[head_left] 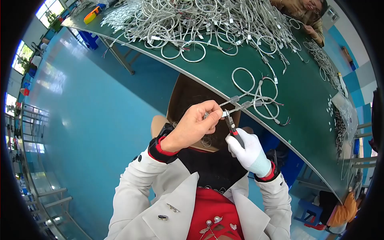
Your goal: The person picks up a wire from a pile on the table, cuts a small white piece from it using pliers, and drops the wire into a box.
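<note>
The bare left hand (196, 122) pinches a grey cable end (234, 103) just off the green tabletop (304, 104) edge while the gloved right hand (248, 150) grips small red-handled pliers (232, 126) against it; a slip could nick fingertips (214, 118) or wire

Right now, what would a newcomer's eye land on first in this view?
At centre, the bare left hand pinches a thin grey cable end while the white-gloved right hand brings red-handled pliers to it. Behind them, a big tangled heap of looped grey cables covers the far end of the long dark green table.
</note>
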Demonstrator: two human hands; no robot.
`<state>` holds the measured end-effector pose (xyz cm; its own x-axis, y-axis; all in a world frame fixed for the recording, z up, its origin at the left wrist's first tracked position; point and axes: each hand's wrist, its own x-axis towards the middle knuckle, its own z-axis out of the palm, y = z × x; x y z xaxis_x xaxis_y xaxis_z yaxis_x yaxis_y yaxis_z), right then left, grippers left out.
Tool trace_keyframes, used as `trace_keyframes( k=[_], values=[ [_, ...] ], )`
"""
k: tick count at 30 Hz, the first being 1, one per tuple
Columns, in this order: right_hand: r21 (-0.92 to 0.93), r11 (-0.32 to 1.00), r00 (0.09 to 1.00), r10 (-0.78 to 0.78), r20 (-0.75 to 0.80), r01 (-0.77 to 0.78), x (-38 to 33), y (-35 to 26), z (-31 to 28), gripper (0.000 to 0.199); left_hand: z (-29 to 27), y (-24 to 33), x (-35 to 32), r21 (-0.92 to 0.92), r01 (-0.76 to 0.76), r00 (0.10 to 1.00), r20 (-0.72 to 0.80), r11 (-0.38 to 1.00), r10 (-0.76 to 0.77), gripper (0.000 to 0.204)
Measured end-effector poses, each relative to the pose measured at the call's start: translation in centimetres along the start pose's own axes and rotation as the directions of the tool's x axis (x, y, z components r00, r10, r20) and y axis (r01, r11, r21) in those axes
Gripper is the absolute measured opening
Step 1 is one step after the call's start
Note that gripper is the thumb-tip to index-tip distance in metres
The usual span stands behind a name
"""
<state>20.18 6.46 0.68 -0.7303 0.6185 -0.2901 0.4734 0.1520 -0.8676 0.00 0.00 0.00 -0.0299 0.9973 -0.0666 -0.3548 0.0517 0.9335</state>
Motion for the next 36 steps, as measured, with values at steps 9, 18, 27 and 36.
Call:
trace_keyframes(
  k=[9, 18, 27, 36],
  values=[
    [-0.108, 0.911, 0.904, -0.41, -0.12, 0.399, 2.3, 1.9, 2.1, 0.023, -1.7, -0.5, -0.4, 0.017, 0.047, 0.995, -0.089, 0.999, -0.045, 0.014],
    [0.251, 0.954, 0.98, -0.187, 0.074, 0.163, 0.6, 5.9, 3.5, 0.036, -1.9, 4.6, 4.0, -0.339, 0.02, 0.999, 0.046, 0.941, -0.005, 0.019],
    [0.297, 0.937, 0.981, -0.194, 0.003, 0.185, -0.9, 9.7, 3.4, 0.031, 4.0, 5.6, 20.0, -0.237, 0.419, 0.908, 0.095, 0.876, -0.409, 0.018],
    [0.422, 0.903, 0.997, -0.058, -0.055, 0.076, -2.0, 12.7, 2.3, 0.037, 9.8, -0.4, 25.0, 0.922, -0.358, 0.91, 0.38, -0.147, 0.167, 0.023]
  ],
)
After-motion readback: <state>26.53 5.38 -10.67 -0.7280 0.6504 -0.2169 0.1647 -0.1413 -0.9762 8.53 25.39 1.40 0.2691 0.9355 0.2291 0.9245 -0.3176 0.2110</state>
